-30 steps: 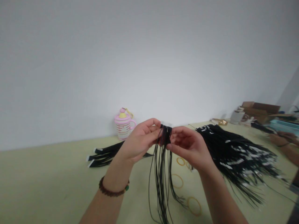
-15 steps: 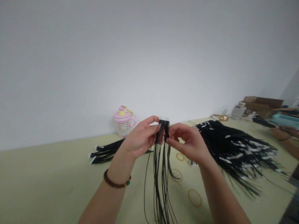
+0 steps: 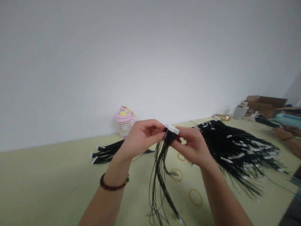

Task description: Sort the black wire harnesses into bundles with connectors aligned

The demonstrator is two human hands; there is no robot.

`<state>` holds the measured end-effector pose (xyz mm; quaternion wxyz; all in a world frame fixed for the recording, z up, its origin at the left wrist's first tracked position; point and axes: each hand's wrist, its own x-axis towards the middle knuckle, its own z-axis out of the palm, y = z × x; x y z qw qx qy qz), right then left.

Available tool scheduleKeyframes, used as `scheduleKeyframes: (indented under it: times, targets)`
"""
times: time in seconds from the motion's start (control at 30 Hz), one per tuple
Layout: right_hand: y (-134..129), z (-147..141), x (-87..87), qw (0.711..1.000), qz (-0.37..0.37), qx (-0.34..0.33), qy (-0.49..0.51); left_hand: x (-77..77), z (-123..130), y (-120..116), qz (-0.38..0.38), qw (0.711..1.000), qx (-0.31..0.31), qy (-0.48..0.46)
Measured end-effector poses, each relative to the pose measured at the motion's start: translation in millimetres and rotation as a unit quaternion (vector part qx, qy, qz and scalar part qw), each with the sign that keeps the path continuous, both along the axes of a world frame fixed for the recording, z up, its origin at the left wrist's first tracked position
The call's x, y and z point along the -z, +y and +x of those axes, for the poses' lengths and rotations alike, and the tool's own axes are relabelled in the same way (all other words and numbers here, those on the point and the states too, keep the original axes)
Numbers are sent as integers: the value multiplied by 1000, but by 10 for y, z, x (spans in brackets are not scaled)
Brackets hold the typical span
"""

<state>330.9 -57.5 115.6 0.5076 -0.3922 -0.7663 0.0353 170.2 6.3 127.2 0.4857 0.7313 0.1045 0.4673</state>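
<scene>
Between both hands hangs a bundle of black wire harnesses point(image 3: 162, 157), its white connectors point(image 3: 172, 129) uppermost and the loose wires dangling toward the table. My left hand point(image 3: 147, 135) pinches the bundle from the left, just below the connectors. From the other side, the thumb and fingers of my right hand point(image 3: 189, 142) close on it at the same height. A brown bead bracelet point(image 3: 114, 185) circles my left wrist. Behind my left forearm lie several more black harnesses point(image 3: 105, 153) with white ends.
Yellow rubber bands point(image 3: 195, 197) lie on the pale green table point(image 3: 47, 182). A large pile of black harnesses point(image 3: 235, 147) spreads to the right. By the wall stands a pink lidded mug point(image 3: 124, 122). Far right are a cardboard box point(image 3: 263, 106), a blue tray point(image 3: 288, 118) and another person's hand point(image 3: 282, 133).
The connectors have tilted and moved slightly right and down, showing their white tops. The hanging wires have swung and curved. Both hands still grip the bundle.
</scene>
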Motion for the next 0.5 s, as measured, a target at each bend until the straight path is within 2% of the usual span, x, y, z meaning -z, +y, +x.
scheduleKeyframes:
  times: [0.1,0.4,0.5]
  targets:
    - [-30,-3,-9,1000,7,-5,-23,-22,2,-37,21,999,-36,13]
    - [-67,-50,10,992,84,65,-65,-37,28,-90,4,997,-76,23]
    - [-47,-62,37,984,142,96,-40,-22,16,-95,48,991,-119,39]
